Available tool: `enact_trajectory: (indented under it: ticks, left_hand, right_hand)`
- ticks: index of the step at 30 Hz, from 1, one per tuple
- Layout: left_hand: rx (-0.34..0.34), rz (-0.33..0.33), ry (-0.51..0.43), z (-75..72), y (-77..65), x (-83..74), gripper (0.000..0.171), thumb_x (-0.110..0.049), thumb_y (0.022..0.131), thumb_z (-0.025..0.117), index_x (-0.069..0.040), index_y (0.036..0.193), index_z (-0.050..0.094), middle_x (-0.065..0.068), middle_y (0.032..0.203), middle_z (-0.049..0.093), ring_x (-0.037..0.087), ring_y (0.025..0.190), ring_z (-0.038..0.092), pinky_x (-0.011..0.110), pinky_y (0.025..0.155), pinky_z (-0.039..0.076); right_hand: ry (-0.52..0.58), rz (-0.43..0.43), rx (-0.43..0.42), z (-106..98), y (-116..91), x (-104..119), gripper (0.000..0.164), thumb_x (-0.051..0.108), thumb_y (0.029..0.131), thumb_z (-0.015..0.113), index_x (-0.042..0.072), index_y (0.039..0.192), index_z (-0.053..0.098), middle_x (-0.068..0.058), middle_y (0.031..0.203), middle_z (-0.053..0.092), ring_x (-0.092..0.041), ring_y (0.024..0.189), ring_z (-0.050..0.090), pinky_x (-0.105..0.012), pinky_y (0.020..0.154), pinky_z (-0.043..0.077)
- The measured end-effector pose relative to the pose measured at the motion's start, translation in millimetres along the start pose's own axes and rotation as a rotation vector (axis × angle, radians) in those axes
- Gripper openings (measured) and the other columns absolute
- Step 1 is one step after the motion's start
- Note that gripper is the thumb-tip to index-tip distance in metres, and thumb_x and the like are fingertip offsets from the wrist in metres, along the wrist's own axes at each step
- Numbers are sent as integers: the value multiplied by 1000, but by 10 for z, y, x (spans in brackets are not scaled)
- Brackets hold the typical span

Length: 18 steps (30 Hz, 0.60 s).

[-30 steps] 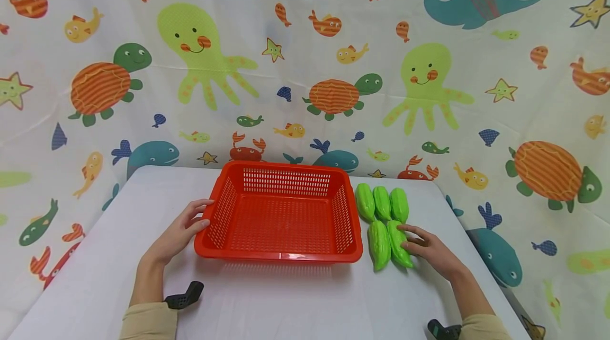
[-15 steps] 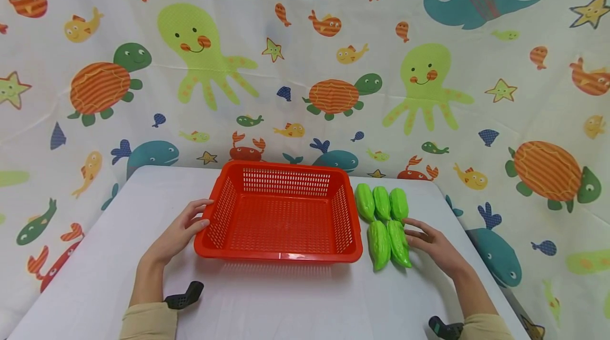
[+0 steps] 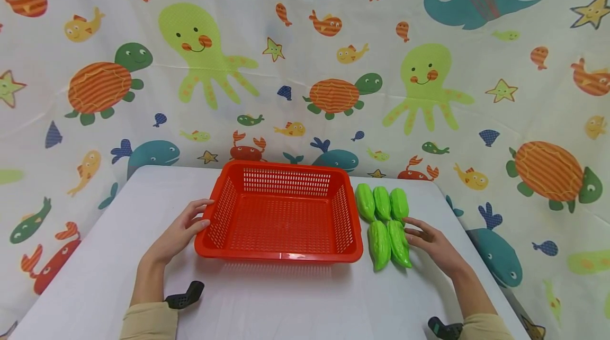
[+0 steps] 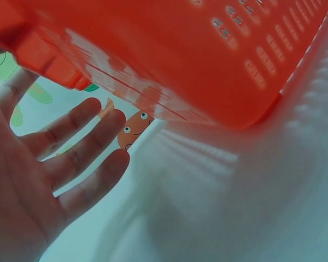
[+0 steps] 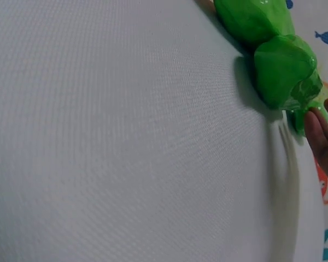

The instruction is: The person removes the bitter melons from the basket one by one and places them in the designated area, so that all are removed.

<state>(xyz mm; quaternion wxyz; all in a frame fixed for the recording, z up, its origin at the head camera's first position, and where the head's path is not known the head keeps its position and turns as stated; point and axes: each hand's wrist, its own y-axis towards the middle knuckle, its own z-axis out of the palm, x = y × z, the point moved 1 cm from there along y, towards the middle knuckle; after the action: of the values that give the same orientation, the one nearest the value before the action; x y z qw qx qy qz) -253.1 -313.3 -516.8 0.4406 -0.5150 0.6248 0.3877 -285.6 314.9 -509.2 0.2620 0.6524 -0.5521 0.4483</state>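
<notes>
A red plastic basket (image 3: 286, 223) with slotted walls stands in the middle of the white table. My left hand (image 3: 176, 234) is at its left rim, the fingertips touching or nearly touching it. In the left wrist view, several relaxed fingers (image 4: 79, 158) spread beside the basket's outer wall (image 4: 169, 71). Right of the basket lie several glossy green, ridged vegetables like bitter melons, three behind and two in front. Beside the front right bitter melon (image 3: 398, 243) is my right hand (image 3: 433, 244), fingers loosely extended and holding nothing. Whether its fingertips touch the melon cannot be told.
The table (image 3: 267, 303) has a white cover. Behind it hangs a curtain (image 3: 305, 54) printed with sea animals. The back-row bitter melons (image 3: 382, 202) sit close to the basket's right wall. Black wrist devices (image 3: 186, 296) are worn on both wrists.
My right hand has drawn slightly right, off the front right bitter melon, whose near tip has shifted a little left. The left hand and basket have stayed in place.
</notes>
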Motion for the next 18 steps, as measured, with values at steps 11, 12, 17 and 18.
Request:
enact_trajectory:
  ticks: [11,12,17,18]
  left_hand:
    - [-10,0,43,-65,-2,-15,60,-36,96,60,-20,148,33,18,150,31,45,132,38,58,94,48]
    - [-10,6,51,-75,0,-26,60,-36,97,59,-20,148,34,18,150,32,44,131,38,57,94,49]
    - [-36,66,100,-148,68,-136,58,-37,98,57,-16,148,35,15,147,39,39,132,37,61,98,44]
    - [-47,76,125,-167,101,-174,58,-37,98,56,-16,148,36,15,147,39,38,133,37,62,99,41]
  right_hand:
    - [-17,-94,-71,-7,181,277,58,32,101,54,10,150,35,-22,153,32,-42,136,36,-66,106,30]
    - [-28,-105,-88,-3,207,315,58,32,101,54,9,151,34,-21,154,31,-42,136,36,-65,106,31]
    - [-104,-135,-174,12,366,550,59,34,101,53,10,152,32,-18,157,26,-43,139,31,-65,108,29]
    - [-121,-145,-186,13,401,604,60,34,101,53,9,152,32,-19,157,25,-44,140,30,-65,108,28]
